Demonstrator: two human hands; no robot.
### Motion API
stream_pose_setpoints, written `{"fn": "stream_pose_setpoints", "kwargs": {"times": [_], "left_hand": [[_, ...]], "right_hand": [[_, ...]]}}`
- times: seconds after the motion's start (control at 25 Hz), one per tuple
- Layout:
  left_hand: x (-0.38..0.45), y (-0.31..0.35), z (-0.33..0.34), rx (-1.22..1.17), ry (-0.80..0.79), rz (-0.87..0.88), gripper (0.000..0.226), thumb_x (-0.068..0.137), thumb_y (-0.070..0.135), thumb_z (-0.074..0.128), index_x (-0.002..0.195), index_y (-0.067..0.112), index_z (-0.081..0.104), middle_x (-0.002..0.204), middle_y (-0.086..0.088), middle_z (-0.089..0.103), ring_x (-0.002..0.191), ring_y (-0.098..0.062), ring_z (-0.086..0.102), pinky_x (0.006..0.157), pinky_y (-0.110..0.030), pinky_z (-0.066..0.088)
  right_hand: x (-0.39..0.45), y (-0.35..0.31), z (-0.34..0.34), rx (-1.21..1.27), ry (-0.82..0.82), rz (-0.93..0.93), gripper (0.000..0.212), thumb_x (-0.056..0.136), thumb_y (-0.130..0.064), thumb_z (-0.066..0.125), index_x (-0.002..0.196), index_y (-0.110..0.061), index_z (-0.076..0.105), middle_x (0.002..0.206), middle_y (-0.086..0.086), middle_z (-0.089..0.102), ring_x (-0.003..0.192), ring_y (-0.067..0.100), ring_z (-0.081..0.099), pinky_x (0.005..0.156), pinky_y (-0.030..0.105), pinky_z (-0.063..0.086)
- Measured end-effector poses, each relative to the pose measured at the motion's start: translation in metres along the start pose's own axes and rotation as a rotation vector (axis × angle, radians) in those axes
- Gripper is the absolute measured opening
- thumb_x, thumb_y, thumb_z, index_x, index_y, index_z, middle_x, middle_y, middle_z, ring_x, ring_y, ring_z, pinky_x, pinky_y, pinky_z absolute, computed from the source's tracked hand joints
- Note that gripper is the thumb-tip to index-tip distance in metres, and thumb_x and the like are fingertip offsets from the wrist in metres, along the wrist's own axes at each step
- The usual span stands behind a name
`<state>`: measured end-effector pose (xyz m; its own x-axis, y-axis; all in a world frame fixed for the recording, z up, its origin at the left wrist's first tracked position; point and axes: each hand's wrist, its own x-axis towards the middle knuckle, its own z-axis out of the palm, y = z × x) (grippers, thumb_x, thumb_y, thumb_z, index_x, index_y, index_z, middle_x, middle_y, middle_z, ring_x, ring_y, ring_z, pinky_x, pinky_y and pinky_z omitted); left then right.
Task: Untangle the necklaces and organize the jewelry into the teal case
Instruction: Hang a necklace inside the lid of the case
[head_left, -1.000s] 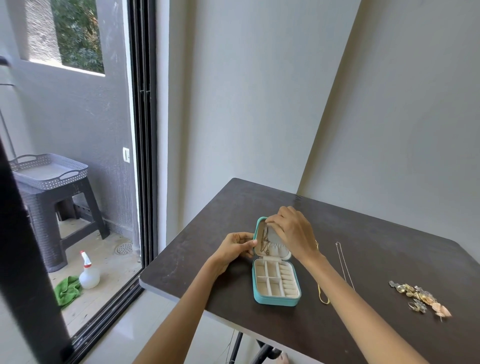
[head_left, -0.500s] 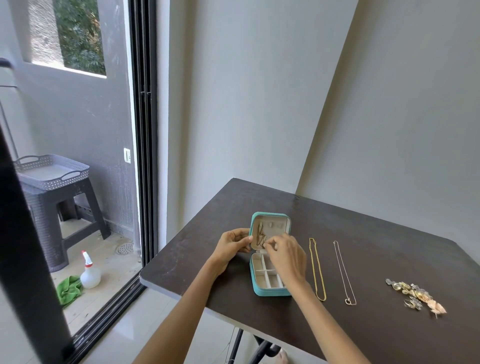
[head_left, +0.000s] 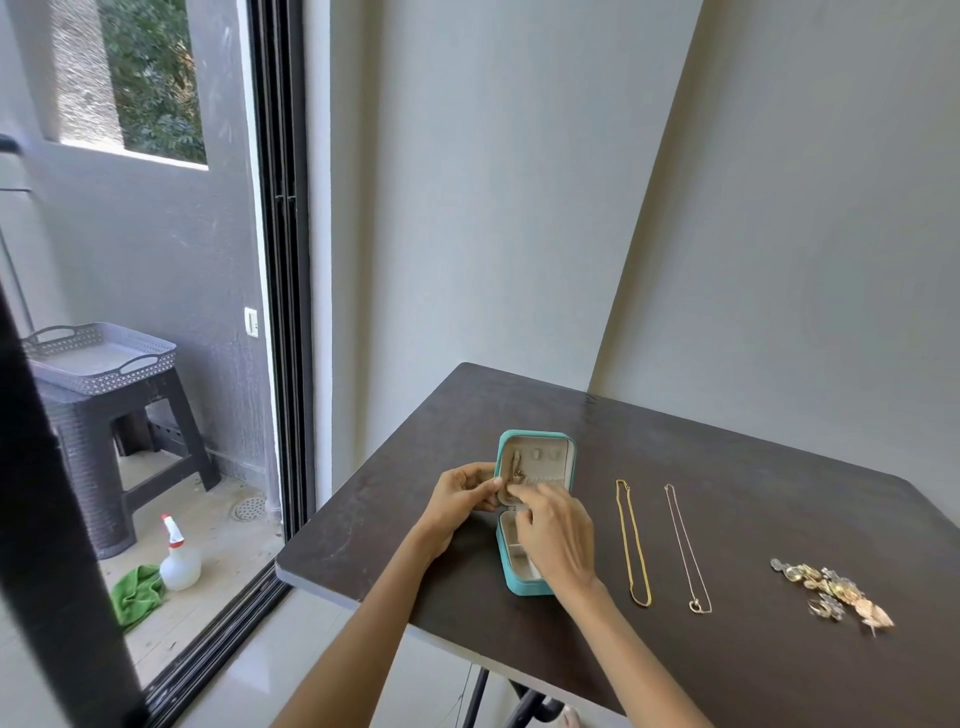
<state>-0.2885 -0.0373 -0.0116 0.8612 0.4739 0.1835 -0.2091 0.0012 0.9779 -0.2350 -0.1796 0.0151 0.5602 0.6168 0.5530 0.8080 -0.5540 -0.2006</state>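
**Inspector:** Location of the teal case (head_left: 521, 586)?

**Assistant:** On the dark counter (head_left: 727, 519), near its left front edge, lid raised upright. A necklace (head_left: 516, 470) hangs inside the lid.

**Inspector:** Hands?

**Assistant:** The left hand (head_left: 460, 501) grips the lid's left edge, fingers curled on it. The right hand (head_left: 558, 535) lies over the open tray, its fingertips pinched at the lower end of the hanging necklace.

**Inspector:** Remaining jewelry?

**Assistant:** A gold chain (head_left: 632, 540) lies straight just right of the case. A thin silver chain (head_left: 687, 545) with a small pendant lies beside it, apart. A heap of small pieces (head_left: 831, 592) sits well apart, toward the right edge.

**Inspector:** Surroundings?

**Assistant:** Beyond the glass door, a grey tray (head_left: 98, 356) on a dark stool (head_left: 104, 447); a spray bottle (head_left: 179, 558) and green cloth (head_left: 137, 595) on the floor
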Motion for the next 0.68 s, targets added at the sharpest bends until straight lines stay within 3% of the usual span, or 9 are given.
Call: {"fn": "stream_pose_setpoints", "kwargs": {"times": [0.16,0.36,0.52,0.68], "left_hand": [[0.0009,-0.0007,-0.0004,0.002,0.001,-0.002,0.016,0.090,0.018,0.061,0.104,0.020,0.070,0.095,-0.005,0.073,0.080,-0.018,0.063,0.077,-0.027,0.057],[0.0009,-0.0005,0.0005,0.006,-0.003,0.005,0.016,0.090,0.017,0.061,0.103,0.020,0.069,0.092,-0.002,0.074,0.080,-0.015,0.066,0.075,-0.024,0.056],[0.0002,0.0003,0.0001,0.006,-0.002,0.006,0.016,0.090,0.017,0.061,0.103,0.020,0.069,0.091,0.000,0.074,0.076,-0.012,0.065,0.073,-0.023,0.056],[0.0003,0.0005,0.0011,0.015,0.005,-0.005,0.015,0.091,0.016,0.060,0.103,0.019,0.069,0.088,0.001,0.073,0.074,-0.012,0.063,0.073,-0.023,0.056]], "right_hand": [[-0.0043,-0.0010,-0.0010,-0.022,0.036,-0.023,0.022,0.071,-0.009,0.070,0.088,-0.022,0.075,0.077,-0.003,0.067,0.070,0.019,0.063,0.055,0.032,0.049],[0.0015,-0.0008,-0.0032,-0.042,0.029,-0.015,0.034,0.080,-0.012,0.062,0.112,-0.021,0.069,0.084,0.001,0.068,0.080,0.022,0.062,0.064,0.034,0.049],[-0.0042,-0.0019,-0.0020,-0.099,0.023,-0.044,0.022,0.073,-0.012,0.070,0.092,-0.021,0.075,0.076,-0.002,0.067,0.072,0.020,0.061,0.057,0.031,0.048],[-0.0055,-0.0016,-0.0018,-0.091,0.042,-0.047,0.020,0.071,-0.014,0.072,0.088,-0.023,0.076,0.072,-0.003,0.065,0.068,0.018,0.060,0.054,0.029,0.046]]}}
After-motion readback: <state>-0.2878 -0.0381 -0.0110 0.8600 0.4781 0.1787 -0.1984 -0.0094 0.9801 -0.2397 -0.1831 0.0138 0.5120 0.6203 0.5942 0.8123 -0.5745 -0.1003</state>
